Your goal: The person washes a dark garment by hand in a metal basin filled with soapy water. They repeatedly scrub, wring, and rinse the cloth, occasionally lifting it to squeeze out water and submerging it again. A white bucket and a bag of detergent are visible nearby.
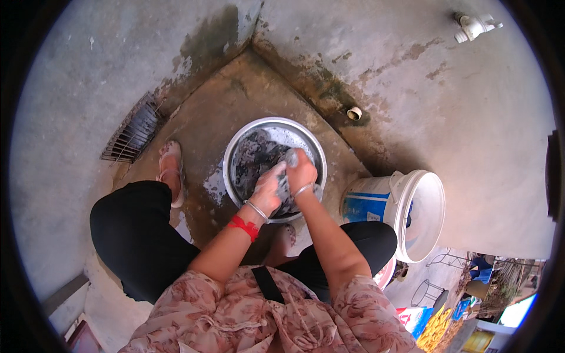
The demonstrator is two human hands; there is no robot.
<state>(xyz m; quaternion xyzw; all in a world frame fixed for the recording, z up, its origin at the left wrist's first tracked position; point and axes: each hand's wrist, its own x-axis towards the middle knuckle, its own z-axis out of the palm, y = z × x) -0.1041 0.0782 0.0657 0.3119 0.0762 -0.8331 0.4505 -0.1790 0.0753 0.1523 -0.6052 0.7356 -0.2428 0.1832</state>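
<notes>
In front of me a round metal basin (227, 165) stands on the wet concrete floor. Dark patterned cloth (254, 154) lies bunched inside it, with soapy water (287, 137) along the far side. My left hand (268, 185), with a bangle and a red band at the wrist, grips a sudsy bunch of the cloth over the basin. Close beside it, my right hand (301, 170) is closed around the same bunch, foam showing at its fingers. Part of the cloth is hidden beneath both hands and wrists.
To the right a white plastic bucket (423, 216) with a blue label leans beside my knee, something dark blue inside. A pipe end (354, 113) juts from the right wall, and a tap (474, 26) sits higher up. A metal grate (132, 128) covers an opening in the left wall.
</notes>
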